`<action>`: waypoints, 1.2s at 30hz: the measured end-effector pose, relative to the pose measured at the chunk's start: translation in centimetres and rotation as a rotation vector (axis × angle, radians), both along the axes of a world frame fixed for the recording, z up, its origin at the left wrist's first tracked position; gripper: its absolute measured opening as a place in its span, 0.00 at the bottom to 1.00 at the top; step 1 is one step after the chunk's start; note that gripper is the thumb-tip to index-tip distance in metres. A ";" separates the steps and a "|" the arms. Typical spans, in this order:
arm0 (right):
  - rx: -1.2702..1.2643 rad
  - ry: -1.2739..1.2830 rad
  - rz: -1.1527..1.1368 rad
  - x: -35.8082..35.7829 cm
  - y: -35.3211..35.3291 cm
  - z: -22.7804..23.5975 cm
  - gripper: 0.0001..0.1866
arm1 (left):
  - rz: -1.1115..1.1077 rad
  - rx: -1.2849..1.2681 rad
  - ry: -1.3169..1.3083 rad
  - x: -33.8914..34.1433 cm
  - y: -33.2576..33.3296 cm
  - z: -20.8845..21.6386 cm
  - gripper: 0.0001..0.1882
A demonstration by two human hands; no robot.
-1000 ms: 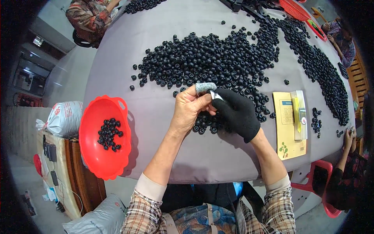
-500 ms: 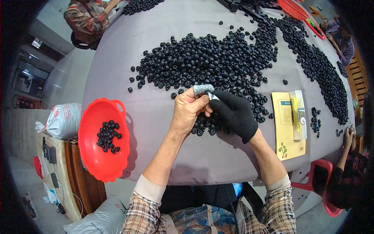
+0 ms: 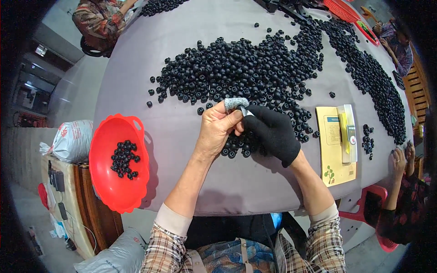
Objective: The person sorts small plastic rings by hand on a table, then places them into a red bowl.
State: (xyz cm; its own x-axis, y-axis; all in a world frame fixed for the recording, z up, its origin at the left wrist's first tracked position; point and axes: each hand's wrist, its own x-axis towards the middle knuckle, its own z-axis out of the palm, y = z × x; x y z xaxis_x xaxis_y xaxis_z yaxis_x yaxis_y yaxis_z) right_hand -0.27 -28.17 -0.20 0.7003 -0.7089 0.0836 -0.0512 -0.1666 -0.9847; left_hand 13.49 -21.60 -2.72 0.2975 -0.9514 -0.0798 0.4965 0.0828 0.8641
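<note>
Over the near edge of the pile, both hands meet with their fingertips together. My left hand (image 3: 216, 128) is bare except for a speckled grey sleeve (image 3: 236, 103) round its index finger. Its thumb and fingers are closed in a pinch; what lies between them is hidden. My right hand (image 3: 274, 135), in a black knit glove, pinches a small silvery blade-like piece (image 3: 247, 112) against the left fingertips. Behind and beneath the hands spreads a heap of small black ring-shaped parts (image 3: 236, 68), each with a hole.
Left stands a red scalloped bowl (image 3: 102, 168) with several black parts inside. At right, a yellow booklet (image 3: 330, 150) carries a clear plastic case (image 3: 348, 134). A second band of parts (image 3: 368, 75) runs along the far right. Other people sit round the grey-covered table (image 3: 218, 200).
My hands keep their pinch and have barely shifted. The whole view has moved slightly. At the right edge, a co-worker's hands have come up and spread apart.
</note>
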 end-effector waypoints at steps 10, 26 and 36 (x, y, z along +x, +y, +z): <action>0.114 0.036 0.029 -0.1 -0.1 0.2 0.10 | -0.006 -0.020 -0.073 0.4 0.1 -0.6 0.07; -0.076 0.003 -0.021 0.1 -0.1 -0.7 0.10 | -0.066 0.009 0.009 0.7 -0.2 -0.9 0.06; -0.065 0.063 -0.165 -0.3 -0.8 -0.3 0.12 | -0.063 -0.055 0.157 0.8 -0.2 -0.5 0.07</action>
State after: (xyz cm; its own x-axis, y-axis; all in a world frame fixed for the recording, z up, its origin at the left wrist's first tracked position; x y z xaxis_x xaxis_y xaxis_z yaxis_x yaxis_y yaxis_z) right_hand -0.54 -28.92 -0.48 0.5803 -0.8091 0.0923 -0.1443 -0.2137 -0.9662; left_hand 14.27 -21.78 -3.20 0.2255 -0.9719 -0.0680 0.6303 0.0923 0.7708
